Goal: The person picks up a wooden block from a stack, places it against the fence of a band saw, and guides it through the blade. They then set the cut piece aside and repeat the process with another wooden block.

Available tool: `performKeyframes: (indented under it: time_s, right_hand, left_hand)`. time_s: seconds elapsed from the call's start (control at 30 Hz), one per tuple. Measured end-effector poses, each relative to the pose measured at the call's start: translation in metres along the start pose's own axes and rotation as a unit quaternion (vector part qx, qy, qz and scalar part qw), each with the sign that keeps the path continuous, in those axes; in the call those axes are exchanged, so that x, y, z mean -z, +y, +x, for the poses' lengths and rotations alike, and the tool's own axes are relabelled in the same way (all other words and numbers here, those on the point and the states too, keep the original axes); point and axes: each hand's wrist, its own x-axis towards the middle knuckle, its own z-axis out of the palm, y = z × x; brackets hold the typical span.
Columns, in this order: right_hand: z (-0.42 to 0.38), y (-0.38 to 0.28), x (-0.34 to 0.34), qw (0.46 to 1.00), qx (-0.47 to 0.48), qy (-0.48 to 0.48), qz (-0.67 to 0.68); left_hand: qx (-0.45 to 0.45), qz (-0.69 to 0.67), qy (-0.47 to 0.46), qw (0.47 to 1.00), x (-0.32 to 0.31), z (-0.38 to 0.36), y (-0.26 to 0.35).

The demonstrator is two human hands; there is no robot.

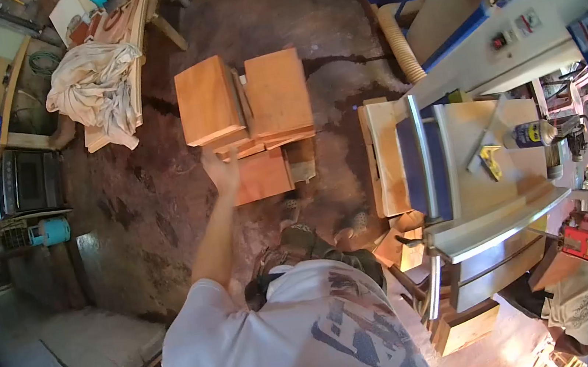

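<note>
My left hand (222, 173) reaches forward to the near edge of a stack of wooden boards (207, 102). Its thumb and fingers are apart against the wood; the fingertips are partly hidden there. Beside that stack, to the right, is a second stack of orange-brown boards (278, 96). Both rest on more wood, and a lower wooden block (263, 175) shows just right of my left hand. My right hand does not show; my torso in a white T-shirt (292, 339) fills the bottom of the view.
On the right stands a machine table (491, 157) with metal rails and a spray can (534, 134). More wood pieces (469, 325) lie beneath it. A workbench at upper left carries a crumpled cloth (97, 87). A ribbed hose (400, 43) runs near the blue machine.
</note>
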Motion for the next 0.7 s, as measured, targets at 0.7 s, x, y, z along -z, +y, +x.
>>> performKeyframes:
  time_s: [0.7]
  right_hand:
    - [-0.153, -0.084, -0.280, 0.852, 0.270, -0.364, -0.263]
  left_hand:
    - [0.481, -0.137, -0.279, 0.819, -0.043, -0.124, -0.265]
